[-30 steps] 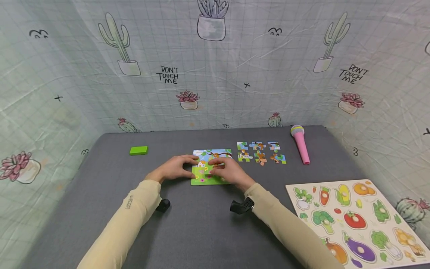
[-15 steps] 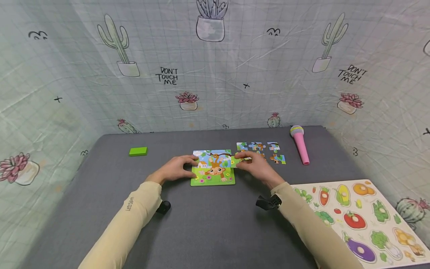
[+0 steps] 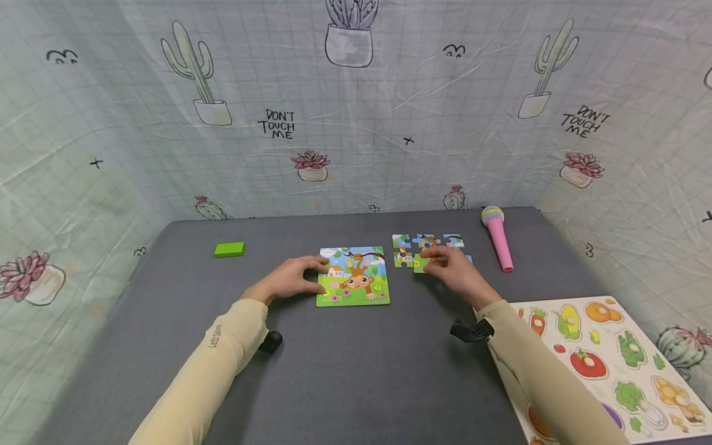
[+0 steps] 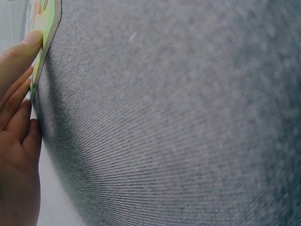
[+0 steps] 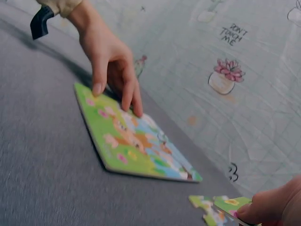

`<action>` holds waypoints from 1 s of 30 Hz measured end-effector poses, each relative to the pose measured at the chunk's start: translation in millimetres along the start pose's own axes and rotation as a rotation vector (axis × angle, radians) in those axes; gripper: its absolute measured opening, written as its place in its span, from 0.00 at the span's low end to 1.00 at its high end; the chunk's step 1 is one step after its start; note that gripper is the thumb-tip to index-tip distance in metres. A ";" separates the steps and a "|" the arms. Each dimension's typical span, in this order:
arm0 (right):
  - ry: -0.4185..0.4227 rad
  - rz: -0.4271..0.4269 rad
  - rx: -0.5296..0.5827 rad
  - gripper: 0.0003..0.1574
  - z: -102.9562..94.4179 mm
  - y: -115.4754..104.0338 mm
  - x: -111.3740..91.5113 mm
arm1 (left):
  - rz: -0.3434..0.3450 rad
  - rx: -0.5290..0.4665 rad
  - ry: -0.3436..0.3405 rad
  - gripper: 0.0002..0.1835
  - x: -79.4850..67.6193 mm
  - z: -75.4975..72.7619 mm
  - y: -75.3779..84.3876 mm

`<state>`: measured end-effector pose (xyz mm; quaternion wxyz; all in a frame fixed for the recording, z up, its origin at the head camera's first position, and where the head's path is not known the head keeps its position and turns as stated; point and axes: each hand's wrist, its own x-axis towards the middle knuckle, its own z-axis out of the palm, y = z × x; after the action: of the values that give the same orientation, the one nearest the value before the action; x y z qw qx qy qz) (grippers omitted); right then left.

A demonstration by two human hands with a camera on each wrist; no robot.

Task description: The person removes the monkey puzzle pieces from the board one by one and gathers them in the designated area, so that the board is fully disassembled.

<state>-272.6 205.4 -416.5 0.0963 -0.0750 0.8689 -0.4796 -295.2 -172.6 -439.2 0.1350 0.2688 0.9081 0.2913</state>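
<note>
A green-bordered jigsaw board [image 3: 356, 290] with a monkey picture lies flat on the table. My left hand [image 3: 292, 276] holds its left edge, the thumb near the front corner and the fingers farther back. In the left wrist view, my thumb [image 4: 21, 56] lies on the board's rim. To the right of the board, my right hand [image 3: 456, 272] pinches a green jigsaw piece [image 3: 421, 264] with a yellow flower. That piece is above the loose jigsaw pieces [image 3: 427, 241] and covers some of them. Its far end is hidden by my fingers.
At the back left lies a green block [image 3: 229, 249]. A pink toy microphone [image 3: 500, 244] lies right of the loose pieces. A vegetable puzzle board [image 3: 606, 327] covers the front right, partly under my right forearm. Patterned cloth [image 3: 245, 167] hangs behind the grey table [image 3: 356, 371].
My right hand has carried the green piece from over the monkey board rightward to the loose pieces. My left hand has stayed at the board's left edge.
</note>
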 end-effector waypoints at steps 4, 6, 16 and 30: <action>-0.016 -0.038 -0.050 0.21 1.4 7.3 -0.8 | 0.004 -0.008 0.001 0.26 -0.7 -0.4 0.6; -0.032 -0.070 -0.082 0.21 4.6 9.7 -0.9 | 0.007 -0.007 0.002 0.26 -0.8 -0.3 0.8; -0.082 -0.130 -0.100 0.19 25.3 8.1 1.1 | 0.003 -0.003 -0.006 0.26 1.3 1.3 -1.0; -0.004 -0.250 -0.284 0.16 31.7 16.1 0.1 | 0.004 0.001 -0.008 0.26 0.4 -0.9 -0.6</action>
<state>-265.7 187.9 -446.7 0.0261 -0.1961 0.9117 -0.3601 -296.1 -173.2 -438.9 0.1378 0.2719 0.9072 0.2900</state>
